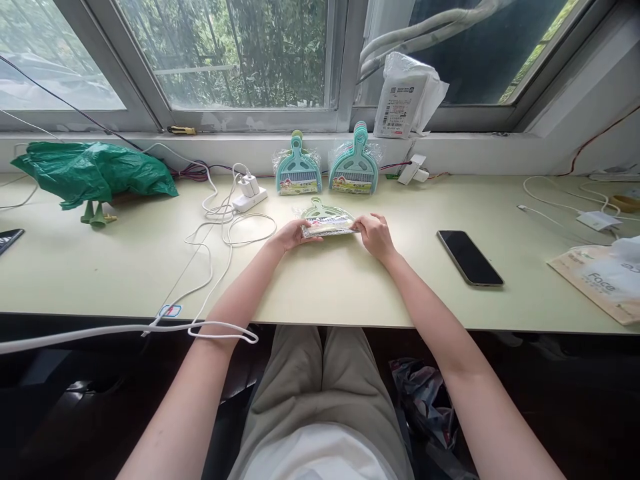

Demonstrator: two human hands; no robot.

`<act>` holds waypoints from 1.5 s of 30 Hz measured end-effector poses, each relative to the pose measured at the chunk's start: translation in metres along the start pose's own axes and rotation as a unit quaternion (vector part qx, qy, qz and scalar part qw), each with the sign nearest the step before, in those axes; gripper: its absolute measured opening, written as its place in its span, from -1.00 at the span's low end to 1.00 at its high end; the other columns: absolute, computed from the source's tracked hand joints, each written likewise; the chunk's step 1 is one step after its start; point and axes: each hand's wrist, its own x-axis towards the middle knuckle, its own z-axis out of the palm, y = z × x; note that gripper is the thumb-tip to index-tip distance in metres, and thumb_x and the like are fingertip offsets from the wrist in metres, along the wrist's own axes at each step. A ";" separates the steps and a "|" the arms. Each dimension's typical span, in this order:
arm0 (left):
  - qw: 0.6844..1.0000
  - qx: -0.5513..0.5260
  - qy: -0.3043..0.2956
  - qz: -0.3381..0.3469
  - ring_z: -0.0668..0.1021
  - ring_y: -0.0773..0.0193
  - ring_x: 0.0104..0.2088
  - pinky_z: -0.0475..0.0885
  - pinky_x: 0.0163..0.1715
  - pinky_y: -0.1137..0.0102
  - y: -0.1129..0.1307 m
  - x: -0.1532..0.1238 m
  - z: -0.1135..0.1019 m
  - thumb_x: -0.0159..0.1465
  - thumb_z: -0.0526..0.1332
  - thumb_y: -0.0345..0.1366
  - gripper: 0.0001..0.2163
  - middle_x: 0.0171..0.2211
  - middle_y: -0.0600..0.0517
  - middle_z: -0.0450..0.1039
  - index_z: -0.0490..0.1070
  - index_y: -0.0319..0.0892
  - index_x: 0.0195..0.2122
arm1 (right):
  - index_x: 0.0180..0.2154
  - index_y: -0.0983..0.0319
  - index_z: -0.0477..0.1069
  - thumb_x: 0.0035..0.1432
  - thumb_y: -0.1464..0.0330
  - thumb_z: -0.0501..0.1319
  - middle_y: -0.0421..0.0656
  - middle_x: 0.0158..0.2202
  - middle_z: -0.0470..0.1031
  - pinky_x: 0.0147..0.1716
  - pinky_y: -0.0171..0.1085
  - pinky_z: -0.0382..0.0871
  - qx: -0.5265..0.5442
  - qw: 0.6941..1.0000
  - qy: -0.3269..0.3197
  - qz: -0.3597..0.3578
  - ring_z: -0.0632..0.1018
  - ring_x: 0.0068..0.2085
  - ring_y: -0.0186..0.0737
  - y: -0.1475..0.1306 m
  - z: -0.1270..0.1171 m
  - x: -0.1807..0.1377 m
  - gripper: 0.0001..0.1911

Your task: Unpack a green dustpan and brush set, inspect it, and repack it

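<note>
Between my two hands is a pale green dustpan-and-brush set (327, 221) in clear plastic wrap, its handle pointing away from me. My left hand (294, 235) grips its left lower edge, with fingers partly beneath it. At the opposite corner my right hand (375, 233) pinches the wrapping, thumb and fingers closed. Behind it, two stacks of wrapped sets lean against the wall under the sill: a left dustpan set (299, 167) and a right dustpan set (354, 165), both turquoise in front with printed labels.
White cables (230, 227) and a power strip (250, 199) lie left of my hands. A green plastic bag (95, 173) sits farther left. On the right are a black phone (470, 258) and a tissue pack (603, 277). A white package (406, 97) stands on the windowsill.
</note>
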 end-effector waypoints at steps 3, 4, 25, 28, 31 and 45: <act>1.000 -0.012 -0.001 0.011 0.61 0.10 -0.17 0.60 -0.20 0.28 -0.002 0.001 0.000 0.10 0.12 -0.49 -0.49 -0.15 -0.17 0.54 0.25 -0.28 0.13 | -0.27 0.19 0.41 0.35 0.39 -0.11 -0.19 -0.29 0.61 0.16 -0.11 0.02 0.007 1.000 0.000 0.016 0.55 -0.37 -0.26 -0.002 0.000 0.000 -0.67; 1.000 -0.017 -0.003 0.016 0.61 0.09 -0.18 0.60 -0.19 0.26 -0.003 0.001 0.001 0.10 0.12 -0.50 -0.51 -0.16 -0.18 0.54 0.26 -0.30 0.11 | -0.26 0.19 0.41 0.35 0.38 -0.11 -0.18 -0.30 0.61 0.16 -0.11 0.02 0.010 1.000 0.000 0.022 0.55 -0.34 -0.24 -0.003 0.000 0.000 -0.68; 0.988 0.042 -0.097 0.112 0.61 0.08 -0.20 0.60 -0.24 0.11 -0.010 -0.008 0.014 0.10 0.24 -0.44 -0.49 -0.05 -0.13 0.49 0.20 -0.14 0.11 | -0.30 0.18 0.46 0.21 0.26 0.13 -0.04 -0.21 0.47 -0.05 -0.04 0.25 0.023 0.977 0.164 0.137 0.41 -0.07 -0.01 0.003 0.000 0.004 -0.83; 0.987 0.046 -0.101 0.117 0.62 0.09 -0.21 0.60 -0.26 0.13 -0.011 -0.009 0.015 0.11 0.25 -0.42 -0.44 -0.04 -0.13 0.49 0.16 -0.11 0.14 | -0.32 0.20 0.42 0.17 0.26 0.18 -0.02 -0.15 0.41 -0.09 -0.08 0.35 0.115 0.968 0.176 0.135 0.42 -0.05 -0.06 0.006 0.002 0.005 -0.85; 0.986 0.064 -0.109 0.109 0.64 0.10 -0.30 0.60 -0.35 0.23 -0.012 -0.008 0.015 0.11 0.26 -0.39 -0.40 -0.06 -0.14 0.50 0.11 -0.10 0.18 | -0.34 0.20 0.39 0.13 0.23 0.20 -0.03 -0.15 0.39 -0.19 -0.15 0.43 0.190 0.954 0.165 0.162 0.47 -0.10 -0.12 0.010 0.006 0.005 -0.83; 0.983 0.130 -0.092 0.096 0.64 0.11 -0.42 0.54 -0.53 0.36 -0.011 -0.009 0.018 0.04 0.35 -0.37 -0.21 -0.04 -0.19 0.49 -0.01 -0.04 0.27 | -0.16 0.22 0.46 -0.20 0.22 0.40 -0.14 -0.26 0.57 -0.21 -0.12 0.52 0.499 0.803 0.076 0.315 0.57 -0.23 -0.16 0.020 0.019 0.005 -0.51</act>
